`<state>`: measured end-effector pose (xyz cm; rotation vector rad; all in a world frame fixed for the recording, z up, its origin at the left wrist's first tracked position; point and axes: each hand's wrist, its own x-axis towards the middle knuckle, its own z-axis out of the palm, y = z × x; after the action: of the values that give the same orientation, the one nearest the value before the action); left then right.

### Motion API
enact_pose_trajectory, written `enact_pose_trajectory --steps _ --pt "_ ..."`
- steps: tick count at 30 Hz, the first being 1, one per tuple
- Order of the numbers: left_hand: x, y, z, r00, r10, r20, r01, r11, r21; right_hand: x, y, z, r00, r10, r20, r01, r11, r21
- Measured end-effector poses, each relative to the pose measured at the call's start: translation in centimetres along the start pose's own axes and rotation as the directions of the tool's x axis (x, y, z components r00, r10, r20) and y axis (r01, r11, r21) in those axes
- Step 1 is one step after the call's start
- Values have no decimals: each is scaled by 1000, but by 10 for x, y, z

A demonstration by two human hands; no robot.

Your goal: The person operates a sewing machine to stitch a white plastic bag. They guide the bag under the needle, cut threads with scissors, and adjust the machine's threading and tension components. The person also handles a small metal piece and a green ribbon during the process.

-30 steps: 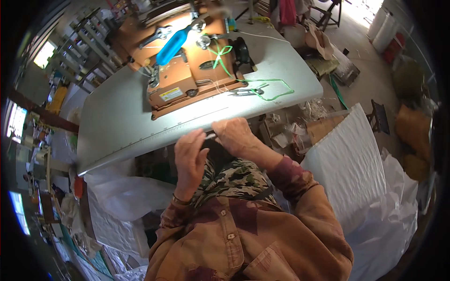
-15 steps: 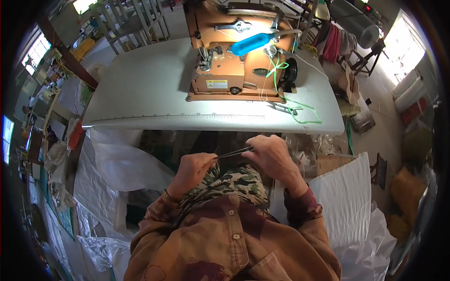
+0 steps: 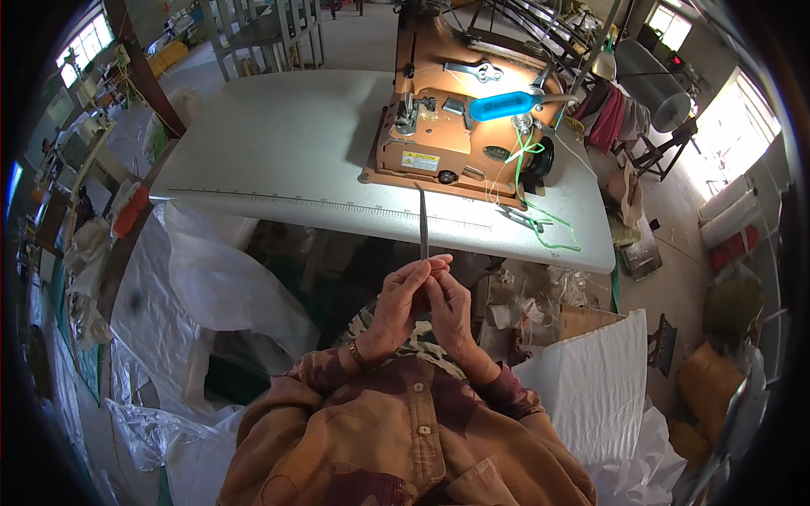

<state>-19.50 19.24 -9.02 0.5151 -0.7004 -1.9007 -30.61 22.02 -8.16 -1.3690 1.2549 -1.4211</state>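
Held up between my hands is a slim dark pair of tweezers (image 3: pixel 423 223) with a bent tip, pointing away from me toward the sewing machine. My left hand (image 3: pixel 395 310) is closed, its thumb and fingers pinching the lower end. Closed as well, my right hand (image 3: pixel 450 314) presses its fingertips against the same end, partly hidden by the left. Beyond the tip stands the brown sewing machine (image 3: pixel 439 160), lit by a blue-bodied lamp (image 3: pixel 504 105). The tip overlaps the machine's front edge in this view; I cannot tell whether they touch.
The pale table (image 3: pixel 278 126) has a ruler scale (image 3: pixel 337 204) along its near side. Thread snips (image 3: pixel 530 221) lie right of the machine, tied with green cord (image 3: pixel 557 246). White sheeting (image 3: pixel 228 278) hangs at left; a white-lined box (image 3: pixel 591 379) stands at right.
My hands have come together, and the tweezers have swung from lying across between them to pointing away from me. The view has shifted, so the machine appears farther right.
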Motion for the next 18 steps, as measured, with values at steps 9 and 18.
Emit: enact_pose_trajectory --steps 9,18 --pt "37 43 -40 886 460 61 -396 680 617 69 -26 -23 987 154 -45 -127 923 363" --pt "98 122 -143 674 732 100 -344 191 919 218 -3 -40 927 340 160 -359 671 649"
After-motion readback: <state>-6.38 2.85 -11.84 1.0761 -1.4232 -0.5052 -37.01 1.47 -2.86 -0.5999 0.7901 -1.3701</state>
